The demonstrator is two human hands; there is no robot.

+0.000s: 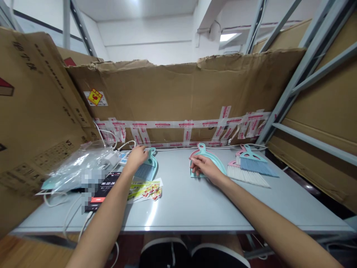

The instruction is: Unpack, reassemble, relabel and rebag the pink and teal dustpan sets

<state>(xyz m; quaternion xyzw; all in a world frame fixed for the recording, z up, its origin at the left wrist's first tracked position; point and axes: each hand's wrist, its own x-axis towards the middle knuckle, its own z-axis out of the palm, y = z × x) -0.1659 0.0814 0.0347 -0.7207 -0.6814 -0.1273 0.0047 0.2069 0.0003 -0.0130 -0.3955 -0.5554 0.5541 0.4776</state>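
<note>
My left hand point(137, 155) has its fingers curled at the upper left side of a teal dustpan point(155, 163). A small brush with blue-grey bristles point(145, 172) lies over that dustpan, partly under the hand. What sits between those fingers is hidden. Near the middle of the table, my right hand point(205, 168) is closed at the left side of another teal dustpan point(213, 158). A pink dustpan point(195, 152) shows behind its edge. To the right lie a white-bristled pink brush point(248, 175) and a blue-bristled teal brush point(255, 166), partly overlapping another pink brush point(240, 152).
At the left are clear plastic bags point(80, 162), a white charger point(112, 158), cables and a phone point(107, 188) showing a timer. Yellow printed stickers point(145, 190) lie on the grey table point(181, 208). Taped cardboard point(167, 93) walls the back; metal shelf posts point(284, 89) stand at right.
</note>
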